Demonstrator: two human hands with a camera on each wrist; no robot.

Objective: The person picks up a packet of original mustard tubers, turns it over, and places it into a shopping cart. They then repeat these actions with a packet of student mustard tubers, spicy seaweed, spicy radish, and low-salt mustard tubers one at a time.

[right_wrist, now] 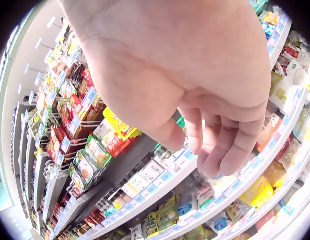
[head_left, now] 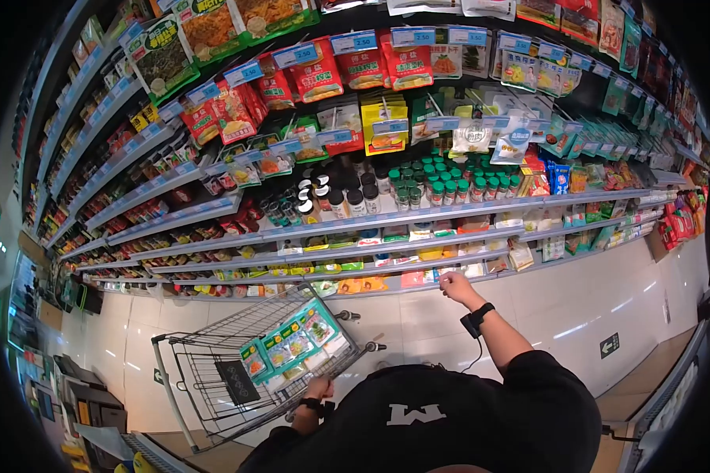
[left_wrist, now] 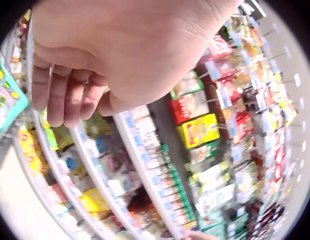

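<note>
**Right hand at low shelf, left on cart**

Right hand [head_left: 454, 285] out toward lower shelf edge [head_left: 418, 266] at 12 o'clock, fingers loosely curled, nothing held; yellow and orange packets [head_left: 363, 284] just beyond fingertips. Left hand [head_left: 319, 387] on shopping cart [head_left: 213, 370] rim at 7 o'clock; grip on rim cannot tell, fingers curled in wrist view w/ nothing seen inside. Green-teal packs [head_left: 290, 345] lying in cart basket. Risks, as judgement: packets tightly packed, so careless pull could drag neighbours off shelf; cart loosely held, could roll away w/ reach.
</note>
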